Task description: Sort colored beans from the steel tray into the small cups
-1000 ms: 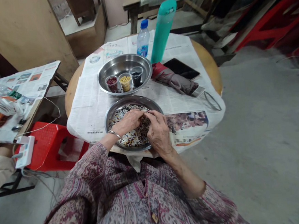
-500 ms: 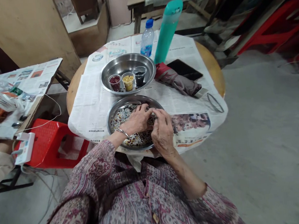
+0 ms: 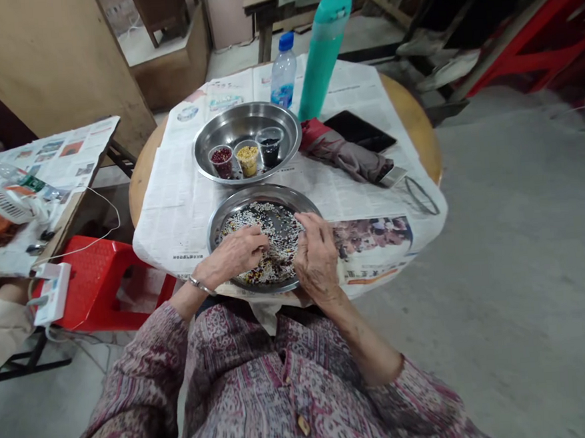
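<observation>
A shallow metal basin (image 3: 212, 232) lies close to me, with mixed white, dark, yellow and red beads or grains (image 3: 273, 230) spread over its bottom. My left hand (image 3: 239, 251), with a bracelet at the wrist, is over its left-middle part, fingers curled together at the grains. At the basin's right rim is my right hand (image 3: 318, 254), its fingers bent inward and thumb close to them. Whatever either hand pinches is too small or hidden. Beyond, a second metal basin (image 3: 286, 123) holds clear cups of red grains (image 3: 222, 162), yellow grains (image 3: 247, 161) and black grains (image 3: 270, 150).
Newspaper (image 3: 171, 207) covers the round table. Behind the basins stand a water bottle (image 3: 282, 73) and a tall green bottle (image 3: 324, 60). A folded umbrella (image 3: 348, 155) and a dark flat device (image 3: 361, 132) lie right. A red stool (image 3: 91, 280) with a power strip (image 3: 53, 294) is left.
My left hand has moved left and toward me, away from my right hand, uncovering the grains in the middle. My right hand stays at the right rim.
</observation>
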The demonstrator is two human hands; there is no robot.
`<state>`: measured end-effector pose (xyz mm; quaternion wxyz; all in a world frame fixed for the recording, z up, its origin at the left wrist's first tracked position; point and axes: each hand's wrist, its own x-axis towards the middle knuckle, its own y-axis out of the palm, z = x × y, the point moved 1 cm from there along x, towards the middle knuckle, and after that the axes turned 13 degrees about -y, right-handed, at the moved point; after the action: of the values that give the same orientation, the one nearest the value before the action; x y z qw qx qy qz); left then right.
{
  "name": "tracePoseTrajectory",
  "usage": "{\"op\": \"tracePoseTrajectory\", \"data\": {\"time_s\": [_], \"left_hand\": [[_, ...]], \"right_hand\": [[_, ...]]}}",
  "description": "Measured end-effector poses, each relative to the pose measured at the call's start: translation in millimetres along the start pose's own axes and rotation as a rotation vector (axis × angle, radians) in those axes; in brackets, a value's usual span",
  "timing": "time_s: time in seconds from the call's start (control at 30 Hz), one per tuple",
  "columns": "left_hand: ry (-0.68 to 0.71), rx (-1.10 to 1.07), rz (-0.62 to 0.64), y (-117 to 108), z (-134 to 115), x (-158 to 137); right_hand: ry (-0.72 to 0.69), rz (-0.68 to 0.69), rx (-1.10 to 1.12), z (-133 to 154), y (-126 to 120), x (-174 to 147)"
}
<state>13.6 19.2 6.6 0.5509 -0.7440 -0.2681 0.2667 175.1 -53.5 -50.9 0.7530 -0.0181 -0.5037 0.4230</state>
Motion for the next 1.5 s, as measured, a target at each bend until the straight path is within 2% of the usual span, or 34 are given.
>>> {"op": "tracePoseTrajectory", "data": {"time_s": [0.17, 0.3, 0.47, 0.57, 0.8, 0.9, 1.03, 1.13, 1.23, 1.33, 1.5], "left_hand": [[-0.002, 0.038, -0.068, 3, -6, -16], [0.088, 0.076, -0.071, 17, -28, 2], [0.159, 0.159, 0.045, 26, -40, 24], [0.111, 0.193, 0.045, 22, -32, 19], [-0.124, 0.158, -0.098, 1, 5, -23], [-0.22, 0.065, -0.137, -3, 11, -34], [-0.305, 0.034, -0.06, 3, 13, -32], [-0.292, 0.01, -0.025, 12, 15, -23], [-0.225, -0.07, -0.045, 22, 18, -13], [-0.164, -0.113, -0.083, 31, 17, -4], [-0.091, -0.18, -0.151, 33, 6, 15]], "right_hand": [[0.01, -0.014, 0.013, 0, 0, -1], [0.025, -0.019, 0.009, 0, 0, -1], [0.03, -0.023, -0.003, 0, 0, -1], [0.022, -0.017, -0.007, 1, 0, 0], [0.024, 0.05, -0.008, 2, -1, 1], [0.002, 0.153, -0.047, 5, 0, 1], [-0.036, 0.378, -0.18, 12, -1, 5], [-0.101, 0.508, -0.236, 15, -1, 8], [-0.172, 0.547, -0.225, 13, 0, 8], [-0.19, 0.559, -0.176, 7, 1, 4], [-0.095, 0.485, -0.113, 2, 3, -1]]}}
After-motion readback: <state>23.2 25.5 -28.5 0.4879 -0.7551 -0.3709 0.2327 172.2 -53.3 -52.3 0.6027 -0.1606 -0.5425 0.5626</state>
